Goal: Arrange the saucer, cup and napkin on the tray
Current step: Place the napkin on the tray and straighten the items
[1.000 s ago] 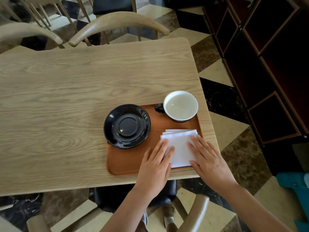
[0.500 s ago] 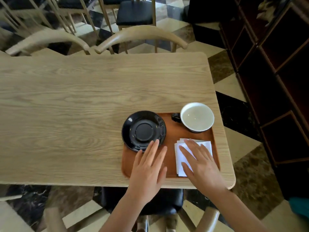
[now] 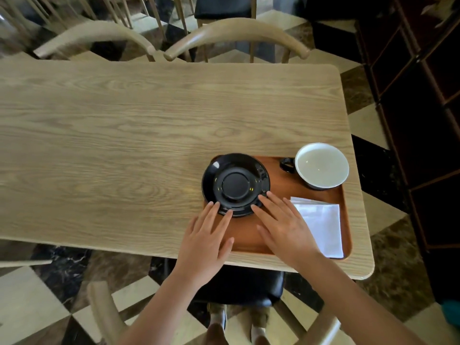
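On a pale wooden table (image 3: 124, 135) ringed by curved-back chairs (image 3: 236, 33), an orange-brown tray (image 3: 281, 192) held a black saucer (image 3: 235, 184) at its left end, a white-lined cup (image 3: 322, 165) at the far right corner and a folded white napkin (image 3: 321, 225) near right. The left hand (image 3: 204, 242) and right hand (image 3: 286, 227) lay flat, fingers spread, fingertips touching the saucer's near rim, gripping nothing.

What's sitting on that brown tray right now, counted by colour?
Black: 1, the round black ceramic saucer
White inside, dark outside: 1, the handled cup
White: 1, the folded paper napkin
Total: 3 things on the brown wooden tray
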A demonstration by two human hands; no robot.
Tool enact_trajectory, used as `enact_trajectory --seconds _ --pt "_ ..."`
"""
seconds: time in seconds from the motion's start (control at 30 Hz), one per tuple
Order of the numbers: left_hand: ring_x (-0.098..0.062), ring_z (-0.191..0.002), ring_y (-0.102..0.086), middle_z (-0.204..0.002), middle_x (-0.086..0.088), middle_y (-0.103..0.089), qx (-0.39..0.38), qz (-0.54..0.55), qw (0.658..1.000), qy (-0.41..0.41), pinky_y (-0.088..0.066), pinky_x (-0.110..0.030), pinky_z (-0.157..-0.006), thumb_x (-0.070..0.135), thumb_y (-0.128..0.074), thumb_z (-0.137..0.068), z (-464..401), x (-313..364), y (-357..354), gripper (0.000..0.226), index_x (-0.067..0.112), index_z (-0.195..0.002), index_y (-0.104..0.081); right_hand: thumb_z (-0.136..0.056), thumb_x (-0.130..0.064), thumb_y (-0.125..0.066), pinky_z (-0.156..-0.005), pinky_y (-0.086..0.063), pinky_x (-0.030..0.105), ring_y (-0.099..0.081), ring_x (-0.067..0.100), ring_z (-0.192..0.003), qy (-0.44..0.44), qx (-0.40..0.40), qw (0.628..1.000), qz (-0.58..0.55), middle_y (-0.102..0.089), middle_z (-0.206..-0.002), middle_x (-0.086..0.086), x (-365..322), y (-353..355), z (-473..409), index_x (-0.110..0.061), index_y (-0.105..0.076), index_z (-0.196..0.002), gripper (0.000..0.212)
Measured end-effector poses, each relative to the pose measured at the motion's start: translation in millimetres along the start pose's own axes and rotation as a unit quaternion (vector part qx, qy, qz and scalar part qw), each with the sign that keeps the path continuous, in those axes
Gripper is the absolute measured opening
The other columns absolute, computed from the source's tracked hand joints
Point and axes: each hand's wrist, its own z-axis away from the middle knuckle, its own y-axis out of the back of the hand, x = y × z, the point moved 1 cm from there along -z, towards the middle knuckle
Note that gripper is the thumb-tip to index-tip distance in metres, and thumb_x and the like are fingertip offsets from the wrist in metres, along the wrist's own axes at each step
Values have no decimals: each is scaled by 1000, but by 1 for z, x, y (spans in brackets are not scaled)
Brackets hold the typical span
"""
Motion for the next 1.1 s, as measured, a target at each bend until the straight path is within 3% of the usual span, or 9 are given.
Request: enact_trajectory --seconds 0.2,0.4,0.53,0.7,0.83,0.97,1.1 --pt "-20 -141 -15 -151 -9 -30 -3 4 1000 -5 -20 -38 -109 47 -27 -92 17 0 -4 56 24 -143 -27 -91 -30 -37 -103 -40 48 -46 27 -128 10 -25 999 17 -59 -128 12 -6 0 12 -14 -60 -120 41" --pt "-19 -141 -11 -152 -8 -28 -5 13 1000 1 -18 -37 -109 47 -29 -92 25 2 -6 56 26 -143 -24 -98 -36 -17 -105 -37 49 -43 27 -130 6 -51 998 28 -56 -132 10 -9 -2 21 -17 -57 -124 52" --pt "-19 -141 -12 -152 -8 -28 -1 15 1000 1 -20 -38 -109 47 -29 -91 26 3 -6 56 25 -143 -25 -92 -34 -31 -104 -39 50 -44 27 -129 2 -46 998 33 -58 -130 10 -10 -1 22 -17 -59 -122 44" --pt "-22 -141 -19 -150 -10 -33 3 5 1000 -2 -25 -42 -108 48 -30 -91 25 4 -4 56 24 -142 -29 -91 -34 -34 -100 -41 52 -47 27 -127 4 -35 999 33 -60 -127 10 -10 -1 20 -17 -61 -119 43" --pt "-24 -139 -26 -147 -11 -37 20 9 1000 -9 -31 -45 -108 49 -29 -92 19 8 6 56 21 -140 -33 -89 -33 -38 -100 -42 50 -54 26 -120 8 2 1000 12 -64 -120 10 -12 6 15 -15 -64 -113 40" --pt "-24 -135 -34 -143 -12 -44 73 29 996 -43 -34 -47 -105 46 -34 -90 -8 23 27 55 17 -136 -41 -88 -30 -45 -98 -43 51 -59 26 -112 -2 87 996 -1 -65 -117 10 -2 31 6 -14 -64 -112 35" --pt "-25 -133 -37 -140 -12 -46 124 31 988 -82 -37 -49 -104 45 -37 -88 -55 51 48 54 16 -133 -44 -83 -28 -52 -91 -47 50 -60 31 -106 -62 156 985 32 -65 -116 14 40 67 0 -11 -66 -109 34"
